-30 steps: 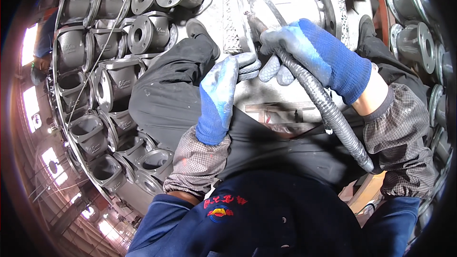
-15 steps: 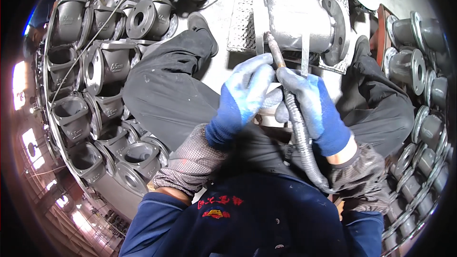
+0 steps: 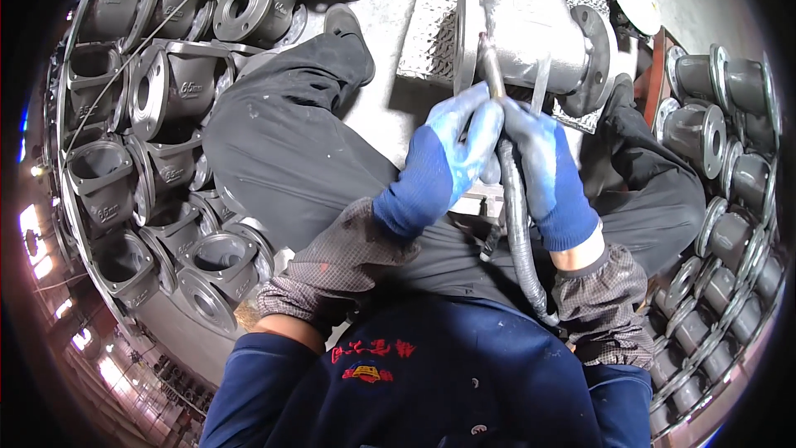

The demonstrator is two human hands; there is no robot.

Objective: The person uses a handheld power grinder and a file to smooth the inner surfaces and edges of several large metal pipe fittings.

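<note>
My gloved left hand (image 3: 452,145) and gloved right hand (image 3: 535,158) are close together, both closed round a slim, pencil-shaped grinder (image 3: 492,70). From its rear, a silvery wrapped hose (image 3: 518,232) runs down past my right wrist toward my lap. The grinder's thin tip reaches the corner between the left flange (image 3: 467,33) and the barrel of a grey cast valve body (image 3: 539,21). Another flange (image 3: 599,58) faces right. A flat metal strip (image 3: 541,87) stands between the casting and my right hand. My fingertips are partly hidden behind the gloves.
Beneath the casting lies a patterned metal plate (image 3: 427,41). Rows of similar flanged castings (image 3: 184,87) crowd the left, and more (image 3: 696,137) fill the right. My legs (image 3: 290,141) spread on either side. A pale round disc (image 3: 637,2) sits beyond a reddish metal edge (image 3: 655,75).
My left hand has come nearer to my right and closed round the grinder. The tip has moved farther up along the inside of the left flange. The whole view has shifted slightly.
</note>
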